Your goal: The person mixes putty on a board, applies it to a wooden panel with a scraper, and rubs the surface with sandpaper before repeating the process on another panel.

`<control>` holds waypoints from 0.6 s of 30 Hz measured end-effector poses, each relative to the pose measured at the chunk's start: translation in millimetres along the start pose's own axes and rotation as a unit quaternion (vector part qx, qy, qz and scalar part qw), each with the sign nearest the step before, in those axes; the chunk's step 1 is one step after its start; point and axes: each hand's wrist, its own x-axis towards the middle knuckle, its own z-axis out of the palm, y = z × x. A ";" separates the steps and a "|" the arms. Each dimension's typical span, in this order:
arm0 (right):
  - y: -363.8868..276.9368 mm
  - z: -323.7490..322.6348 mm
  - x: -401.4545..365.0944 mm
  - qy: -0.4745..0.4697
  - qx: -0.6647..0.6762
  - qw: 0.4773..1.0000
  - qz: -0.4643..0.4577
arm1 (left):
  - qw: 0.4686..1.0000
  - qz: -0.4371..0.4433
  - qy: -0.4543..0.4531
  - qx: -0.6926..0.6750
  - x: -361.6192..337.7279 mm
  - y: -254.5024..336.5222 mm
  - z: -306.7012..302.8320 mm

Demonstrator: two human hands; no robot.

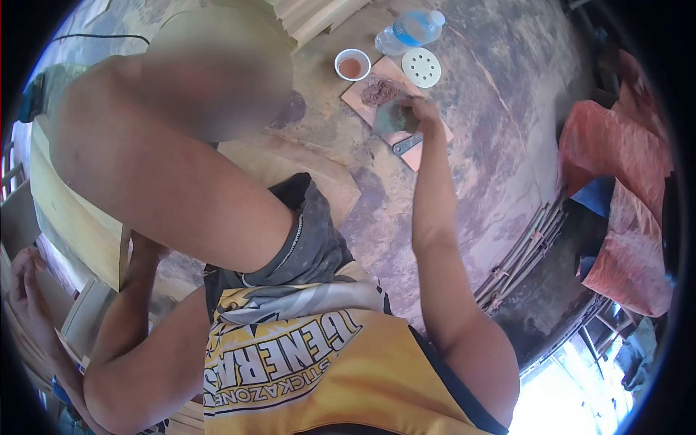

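Note:
My right hand [424, 112] is closed on a flat grey-green scraper [396, 117], its fingers pinching the edge. The scraper lies over a square pinkish board [360, 96] beside a lump of brown paste [379, 91]. On the board's near side, below my hand, is a narrow grey tool [407, 144] with a hole in it. A white cup [352, 64] of reddish-brown liquid stands by the board's far left corner. My left hand [150, 250] is low on the left, beside a pale wooden panel [109, 239]; my raised leg hides its fingers.
A water bottle [408, 32] and a white disc with holes [421, 67] lie beyond the board. Wooden pieces [319, 170] lie near my knee. Reddish sandpaper-like sheets [616, 152] and bundled thin sticks [523, 254] are on the right. A blurred beige shape [217, 36] covers the upper left.

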 end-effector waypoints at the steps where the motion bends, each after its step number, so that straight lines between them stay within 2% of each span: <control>1: -7.3 -3.6 8.0 -0.002 -0.102 0.993 -0.059 | 1.000 -0.001 0.003 0.011 0.6 3.5 -2.6; 2: -13.9 -7.3 17.2 -0.004 -0.203 0.972 -0.118 | 1.000 -0.005 0.008 0.022 1.3 7.1 -4.5; 3: -20.4 -1.1 11.2 -0.004 -0.205 0.972 -0.119 | 0.999 -0.006 0.011 0.030 1.7 9.4 -6.8; 4: -30.4 13.2 -1.4 0.011 -0.386 0.909 -0.160 | 0.999 -0.007 0.012 0.035 3.3 11.4 -7.5; 5: -35.2 27.6 -13.6 0.025 -0.552 0.810 -0.196 | 0.999 -0.007 0.015 0.036 4.7 13.3 -8.9; 6: -18.6 41.8 -21.4 0.024 -0.554 0.808 -0.197 | 0.999 -0.006 0.018 0.040 8.1 15.1 -9.9; 8: 39.1 60.7 -29.2 0.088 -0.650 0.652 -0.380 | 0.999 -0.006 0.022 0.044 14.6 15.9 -12.8; 12: 52.7 49.6 -45.7 0.075 -0.652 0.671 -0.343 | 0.998 -0.006 0.030 0.050 14.6 17.0 -12.9; 14: 11.7 42.1 -67.7 0.018 -0.639 0.716 -0.282 | 0.998 -0.004 0.026 0.054 9.1 17.6 -8.6; 15: -9.9 47.1 -83.7 -0.003 -0.596 0.761 -0.256 | 0.998 -0.004 0.024 0.057 7.1 14.9 -6.1; 16: -2.5 51.9 -79.1 -0.004 -0.599 0.760 -0.252 | 0.998 -0.005 0.022 0.054 3.4 16.3 -5.8; 18: 18.6 60.5 -59.7 0.048 -0.628 0.688 -0.360 | 0.999 -0.006 0.020 0.049 1.2 18.5 -5.9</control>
